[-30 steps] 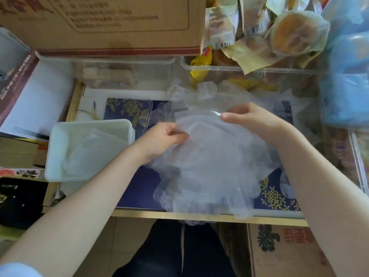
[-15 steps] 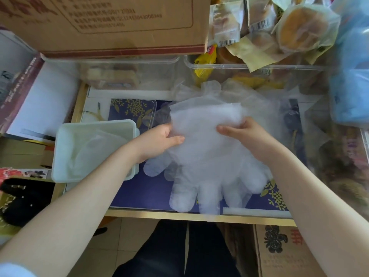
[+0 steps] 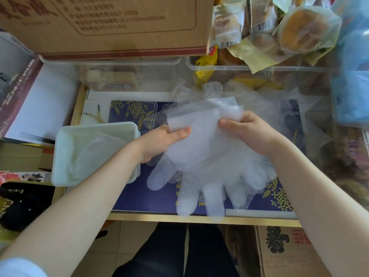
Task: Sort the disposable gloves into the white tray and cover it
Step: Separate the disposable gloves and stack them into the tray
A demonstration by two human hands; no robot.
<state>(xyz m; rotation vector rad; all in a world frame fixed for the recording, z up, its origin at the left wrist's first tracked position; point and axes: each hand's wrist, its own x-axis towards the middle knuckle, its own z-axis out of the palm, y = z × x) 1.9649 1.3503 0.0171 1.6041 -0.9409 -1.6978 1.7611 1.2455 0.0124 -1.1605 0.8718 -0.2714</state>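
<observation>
Overhead, cardboard box print (mostly blurred) shows "SC12413043000348".

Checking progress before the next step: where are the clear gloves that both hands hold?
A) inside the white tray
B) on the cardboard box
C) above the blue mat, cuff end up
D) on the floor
C: the left hand and right hand pinch the gloves at the cuff, fingers hanging over the blue mat, right of the white tray.

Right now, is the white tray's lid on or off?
Off. The white tray is open on top; clear gloves lie inside. A clear lid seems to lie flat behind it.
</observation>
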